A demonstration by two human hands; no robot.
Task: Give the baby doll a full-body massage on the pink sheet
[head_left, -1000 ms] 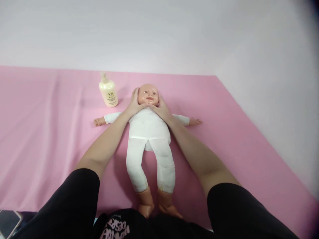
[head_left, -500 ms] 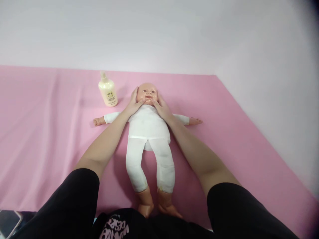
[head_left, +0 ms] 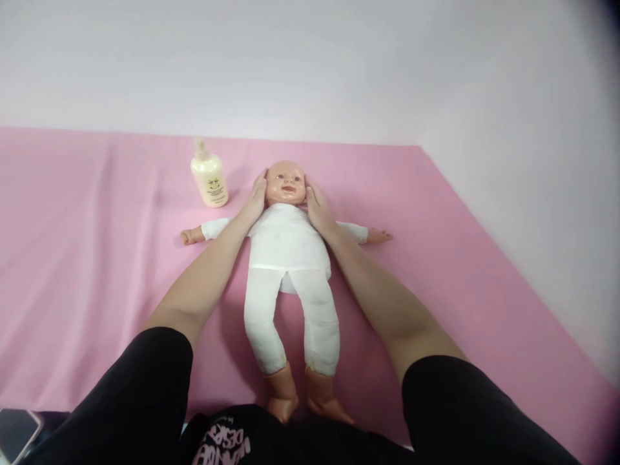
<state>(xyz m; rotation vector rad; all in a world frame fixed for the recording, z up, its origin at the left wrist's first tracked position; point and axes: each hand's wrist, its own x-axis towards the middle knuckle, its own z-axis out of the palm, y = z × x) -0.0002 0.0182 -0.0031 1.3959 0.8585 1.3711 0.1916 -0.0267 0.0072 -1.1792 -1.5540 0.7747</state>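
Open pink sheet [head_left: 87,258] stretching wide on the left, bare apart from a cream bottle [head_left: 209,181] standing upright just beyond the doll's [head_left: 288,245] outstretched arm, near the left hand [head_left: 255,200]. Narrow gap between bottle and doll's head. Clear sheet also to the right of the right hand [head_left: 317,210], up to the white wall [head_left: 523,181]. A phone [head_left: 17,433] at the near left corner.

The bottle's [head_left: 209,183] label is too small to read, and a phone [head_left: 17,431] at seven o'clock is cut by the frame's edge.
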